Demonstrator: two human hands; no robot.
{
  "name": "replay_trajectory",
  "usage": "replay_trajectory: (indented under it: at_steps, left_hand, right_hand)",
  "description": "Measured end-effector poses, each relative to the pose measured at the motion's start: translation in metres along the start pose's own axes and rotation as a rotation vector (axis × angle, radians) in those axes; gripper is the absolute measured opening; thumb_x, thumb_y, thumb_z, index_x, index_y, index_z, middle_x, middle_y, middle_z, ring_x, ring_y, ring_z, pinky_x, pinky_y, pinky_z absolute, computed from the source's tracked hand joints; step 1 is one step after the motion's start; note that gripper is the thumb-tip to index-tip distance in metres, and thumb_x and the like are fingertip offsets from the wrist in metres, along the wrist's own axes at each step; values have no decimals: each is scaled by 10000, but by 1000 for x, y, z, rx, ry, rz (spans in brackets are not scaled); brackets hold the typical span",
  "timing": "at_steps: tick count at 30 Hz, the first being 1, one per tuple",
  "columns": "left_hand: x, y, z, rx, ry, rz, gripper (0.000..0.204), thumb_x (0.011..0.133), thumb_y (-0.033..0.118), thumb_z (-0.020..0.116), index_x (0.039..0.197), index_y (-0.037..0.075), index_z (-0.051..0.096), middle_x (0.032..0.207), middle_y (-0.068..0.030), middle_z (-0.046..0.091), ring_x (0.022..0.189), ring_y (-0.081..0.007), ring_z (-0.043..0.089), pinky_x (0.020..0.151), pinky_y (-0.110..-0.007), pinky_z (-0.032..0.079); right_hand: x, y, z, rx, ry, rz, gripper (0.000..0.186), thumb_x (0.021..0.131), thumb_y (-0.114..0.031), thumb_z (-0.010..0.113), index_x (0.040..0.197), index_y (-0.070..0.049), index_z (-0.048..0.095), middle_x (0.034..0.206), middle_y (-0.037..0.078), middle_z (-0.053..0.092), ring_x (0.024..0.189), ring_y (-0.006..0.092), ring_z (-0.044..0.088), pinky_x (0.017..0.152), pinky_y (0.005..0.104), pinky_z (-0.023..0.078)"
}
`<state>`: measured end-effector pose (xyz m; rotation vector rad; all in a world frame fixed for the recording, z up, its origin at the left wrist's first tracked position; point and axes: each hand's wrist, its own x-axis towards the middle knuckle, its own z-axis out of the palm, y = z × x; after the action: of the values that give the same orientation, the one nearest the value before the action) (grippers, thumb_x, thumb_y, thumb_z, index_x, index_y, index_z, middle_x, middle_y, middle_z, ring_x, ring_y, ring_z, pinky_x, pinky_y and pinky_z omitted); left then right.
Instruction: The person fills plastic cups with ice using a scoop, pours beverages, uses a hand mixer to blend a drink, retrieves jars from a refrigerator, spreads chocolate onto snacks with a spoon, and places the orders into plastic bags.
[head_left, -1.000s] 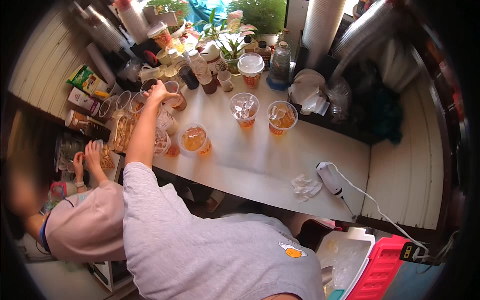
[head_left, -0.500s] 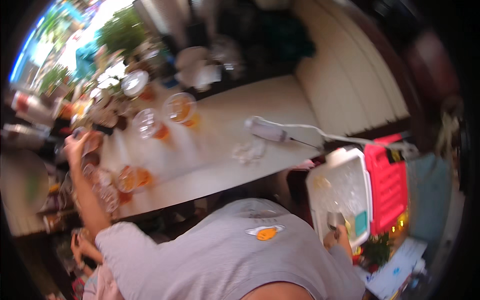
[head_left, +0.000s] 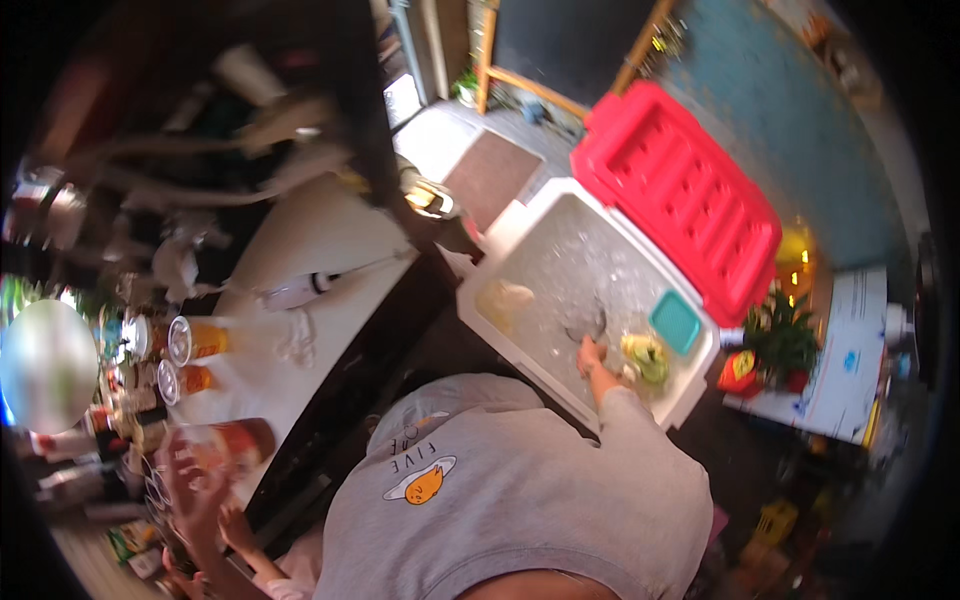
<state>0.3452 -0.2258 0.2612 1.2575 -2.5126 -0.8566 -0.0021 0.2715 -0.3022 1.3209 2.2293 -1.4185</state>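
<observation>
My right hand (head_left: pixel 592 357) reaches into a white cooler box (head_left: pixel 478 300) of ice, its fingers closed around the handle of a metal scoop (head_left: pixel 587 325) whose head is among the ice. Beside that hand lies a green and yellow bundle (head_left: pixel 645 357), too blurred to name, and a turquoise tub (head_left: pixel 676 321) sits at the box's right side. At the left, my left hand (head_left: pixel 190 478) is wrapped around a clear plastic cup (head_left: pixel 238 445) with reddish-orange contents; motion blurs both.
The cooler's red lid (head_left: pixel 690 195) stands open behind it. Cups of orange drink (head_left: pixel 205 340) and a white corded tool (head_left: pixel 292 292) rest on the pale table (head_left: pixel 335 320). Another person's hand (head_left: pixel 238 530) is close to my left forearm. A potted plant (head_left: pixel 785 340) stands at right.
My view has swung right, towards the cooler. My right hand and the scoop have gone deeper into the ice. My left hand, earlier over the cluttered table end, now has a cup in it.
</observation>
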Motion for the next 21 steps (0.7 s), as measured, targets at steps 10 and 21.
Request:
replay_trajectory:
  at_steps: [10, 21]
  left_hand:
    - [27, 187, 319, 14, -465, 802, 842, 517, 122, 707, 1295, 82, 388, 1144, -144, 417, 1075, -287, 408, 871, -355, 395]
    - [54, 243, 504, -217, -668, 850, 993, 559, 131, 720, 1387, 162, 173, 1269, -198, 284, 1150, -350, 369, 916, -392, 402]
  right_hand:
    - [-72, -100, -65, 325, -398, -249, 323, 808, -255, 544, 579, -40, 471, 441, 21, 442, 328, 93, 392, 308, 243, 285]
    - [-139, -289, -246, -501, -623, -531, 297, 796, -228, 556, 681, 45, 577, 491, 68, 523, 433, 125, 516, 435, 284, 397]
